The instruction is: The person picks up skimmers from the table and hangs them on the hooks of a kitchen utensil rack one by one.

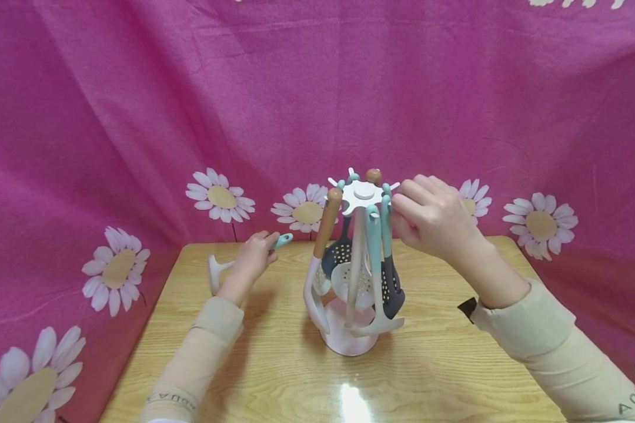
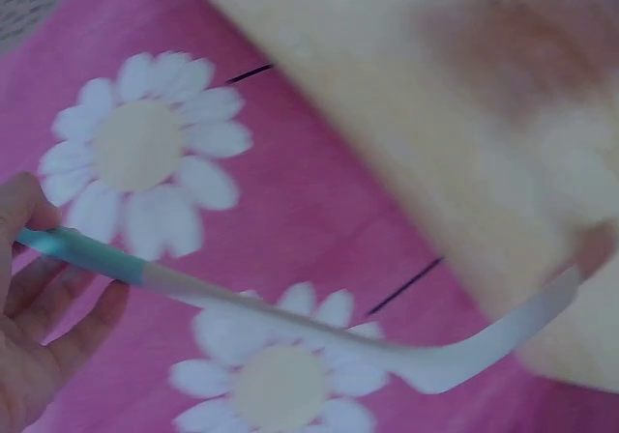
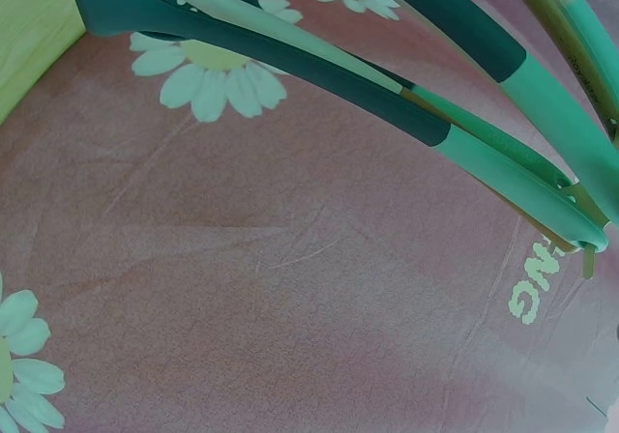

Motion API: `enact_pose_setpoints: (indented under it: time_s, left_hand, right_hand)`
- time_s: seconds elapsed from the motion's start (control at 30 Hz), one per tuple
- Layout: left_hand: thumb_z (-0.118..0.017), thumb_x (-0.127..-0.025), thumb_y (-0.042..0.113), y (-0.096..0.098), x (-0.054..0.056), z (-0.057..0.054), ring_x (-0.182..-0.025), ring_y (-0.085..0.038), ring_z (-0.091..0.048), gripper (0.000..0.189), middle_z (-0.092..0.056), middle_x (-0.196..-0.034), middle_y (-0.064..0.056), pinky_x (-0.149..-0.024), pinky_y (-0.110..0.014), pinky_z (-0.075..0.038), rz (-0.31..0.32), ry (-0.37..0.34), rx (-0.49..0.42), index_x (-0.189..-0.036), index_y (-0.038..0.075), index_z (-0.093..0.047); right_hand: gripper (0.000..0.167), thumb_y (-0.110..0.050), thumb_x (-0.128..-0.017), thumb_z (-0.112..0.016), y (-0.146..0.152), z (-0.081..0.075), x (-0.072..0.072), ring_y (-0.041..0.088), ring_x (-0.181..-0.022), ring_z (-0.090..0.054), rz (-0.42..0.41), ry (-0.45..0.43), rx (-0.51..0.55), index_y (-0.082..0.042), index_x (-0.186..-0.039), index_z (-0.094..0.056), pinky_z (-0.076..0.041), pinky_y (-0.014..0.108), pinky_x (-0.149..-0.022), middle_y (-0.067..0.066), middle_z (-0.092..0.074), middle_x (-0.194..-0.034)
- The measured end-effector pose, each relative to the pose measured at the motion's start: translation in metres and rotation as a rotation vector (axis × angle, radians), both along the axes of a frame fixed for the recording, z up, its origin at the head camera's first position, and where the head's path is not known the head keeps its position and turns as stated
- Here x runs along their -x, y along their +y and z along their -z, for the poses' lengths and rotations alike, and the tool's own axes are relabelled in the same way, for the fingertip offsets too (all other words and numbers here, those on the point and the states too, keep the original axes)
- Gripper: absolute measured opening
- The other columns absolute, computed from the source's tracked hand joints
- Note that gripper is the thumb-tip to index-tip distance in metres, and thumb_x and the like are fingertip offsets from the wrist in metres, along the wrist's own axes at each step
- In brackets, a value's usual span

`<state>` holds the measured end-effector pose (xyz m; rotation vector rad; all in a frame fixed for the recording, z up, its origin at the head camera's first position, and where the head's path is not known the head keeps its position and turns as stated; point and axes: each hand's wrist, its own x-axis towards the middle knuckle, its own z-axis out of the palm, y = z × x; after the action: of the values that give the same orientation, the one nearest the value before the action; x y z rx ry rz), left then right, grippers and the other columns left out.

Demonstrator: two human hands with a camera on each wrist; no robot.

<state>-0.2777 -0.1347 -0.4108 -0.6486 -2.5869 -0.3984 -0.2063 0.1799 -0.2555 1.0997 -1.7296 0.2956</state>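
Observation:
My left hand (image 1: pixel 254 254) holds a turner (image 2: pixel 290 319) by its teal handle, left of the rack. Its pale bent blade (image 1: pixel 213 275) points left and hangs over the table's left side. A white utensil rack (image 1: pixel 363 191) stands mid-table with several utensils hanging from its hooks. At the rack's top right is my right hand (image 1: pixel 436 217), fingers curled beside a teal-handled dark utensil (image 1: pixel 386 229); whether they pinch a hook or handle is hidden. In the right wrist view, two teal handles (image 3: pixel 522 191) with dark shafts hang close together, and the fingers are out of sight.
A wooden-handled utensil (image 1: pixel 327 226) hangs at the rack's left, and a pale turner (image 1: pixel 380 323) at its front. The wooden table (image 1: pixel 428 376) has its back edge along a pink flowered cloth (image 1: pixel 317 88). A small black piece (image 1: pixel 468 308) shows beside the right sleeve.

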Motion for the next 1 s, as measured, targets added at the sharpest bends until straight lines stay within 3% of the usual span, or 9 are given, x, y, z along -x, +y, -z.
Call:
enact_pose_setpoints:
  time_s: [0.17,0.4,0.5,0.87,1.0]
  left_hand:
    - [-0.068,-0.069,0.000,0.004,-0.010,-0.026,-0.070,-0.030,-0.060,0.036,-0.059,-0.079,-0.012,-0.061,-0.044,-0.050,0.005,0.037,-0.062,-0.104,0.001,-0.064]
    - [-0.066,-0.076,0.004,0.013,-0.032,-0.061,-0.076,-0.028,-0.062,0.036,-0.063,-0.089,-0.016,-0.072,-0.041,-0.052,-0.002,-0.055,-0.145,-0.111,-0.002,-0.062]
    - [-0.066,-0.076,0.003,0.017,-0.042,-0.073,-0.078,-0.027,-0.062,0.033,-0.064,-0.088,-0.016,-0.073,-0.040,-0.052,0.005,-0.064,-0.182,-0.109,-0.002,-0.064]
    - [-0.064,-0.074,0.004,0.024,-0.072,-0.106,-0.060,-0.016,-0.050,0.013,-0.056,-0.067,-0.005,-0.057,-0.028,-0.044,0.089,-0.051,-0.251,-0.086,0.002,-0.064]
    - [-0.065,-0.074,0.004,0.029,-0.083,-0.115,-0.060,-0.013,-0.055,0.010,-0.058,-0.067,-0.003,-0.057,-0.025,-0.045,0.139,-0.051,-0.287,-0.083,0.005,-0.063]
  right_hand:
    - [0.013,-0.005,-0.076,-0.043,0.000,0.000,0.000,0.023,-0.051,-0.035,-0.002,0.000,-0.003,-0.004,-0.063,-0.046,-0.027,0.031,-0.047,0.007,-0.043,-0.060]
    - [0.014,-0.005,-0.077,-0.042,0.000,0.000,-0.001,0.022,-0.050,-0.035,-0.009,-0.003,-0.012,-0.003,-0.064,-0.046,-0.026,0.031,-0.047,0.006,-0.043,-0.060]
    - [0.015,-0.006,-0.078,-0.042,0.000,0.000,-0.001,0.022,-0.050,-0.035,-0.011,-0.004,-0.014,-0.003,-0.064,-0.047,-0.026,0.031,-0.047,0.006,-0.043,-0.060]
    - [0.014,-0.005,-0.077,-0.043,0.001,-0.001,-0.001,0.023,-0.051,-0.036,-0.008,-0.011,-0.020,-0.003,-0.064,-0.047,-0.027,0.031,-0.048,0.007,-0.043,-0.060]
    - [0.014,-0.005,-0.077,-0.043,0.001,-0.002,-0.001,0.023,-0.051,-0.036,-0.007,-0.011,-0.021,-0.003,-0.064,-0.047,-0.027,0.031,-0.048,0.007,-0.043,-0.060]
